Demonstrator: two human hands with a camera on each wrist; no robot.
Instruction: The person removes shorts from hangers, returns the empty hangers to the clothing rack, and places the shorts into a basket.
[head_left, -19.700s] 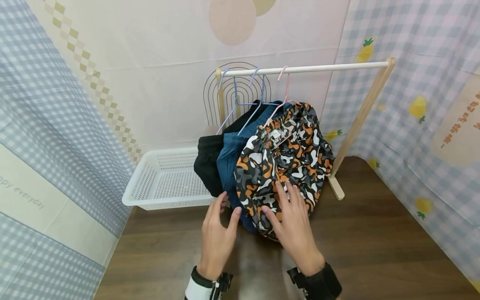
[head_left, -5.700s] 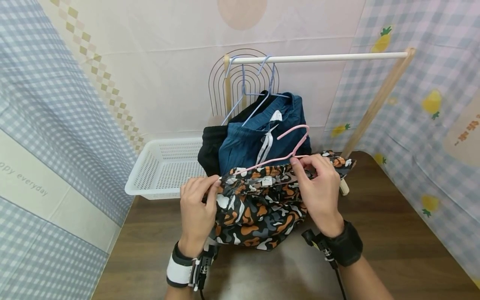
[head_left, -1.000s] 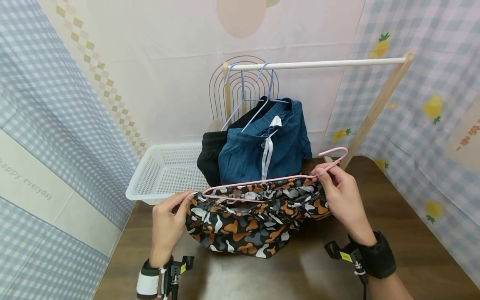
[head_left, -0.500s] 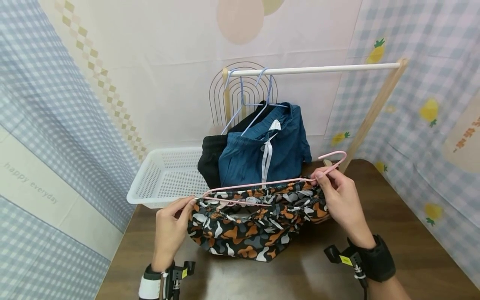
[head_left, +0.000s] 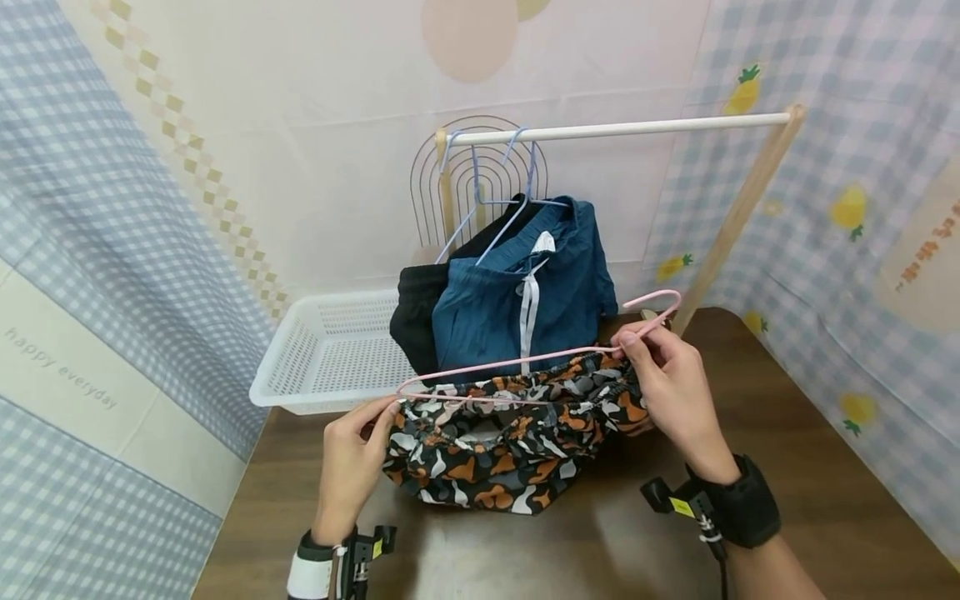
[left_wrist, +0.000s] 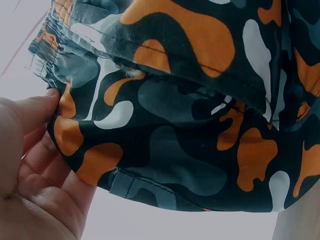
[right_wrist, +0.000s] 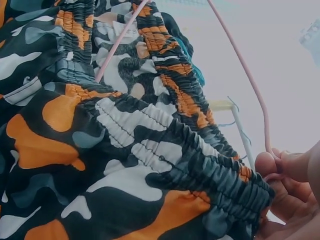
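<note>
In the head view, camouflage-patterned shorts (head_left: 487, 471) in orange, white, grey and black hang low in front of the rack, waistband up. My left hand (head_left: 351, 458) pinches the left end of the waistband between thumb and fingers. A pink hanger (head_left: 517, 362) lies slanted along the waist opening, one end beside my left fingertips, its lower bar running into the opening. My right hand (head_left: 671, 387) pinches the hanger below its hook, which points up and right. The right wrist view shows the right end of the elastic waistband (right_wrist: 220, 165) against the fingers of that hand.
Behind, dark blue shorts (head_left: 487, 317) with a white drawstring and black shorts (head_left: 416, 308) hang on blue hangers from a white rod (head_left: 637, 129). A white plastic basket (head_left: 262, 387) stands at left on the brown table (head_left: 810, 500). A wooden post (head_left: 735, 225) rises at right.
The camouflage shorts and pink hanger, earlier on the rod, are now off it in my hands. Since 5.7 s ago the hook has moved right and my hands have spread; little differs in the last second.
</note>
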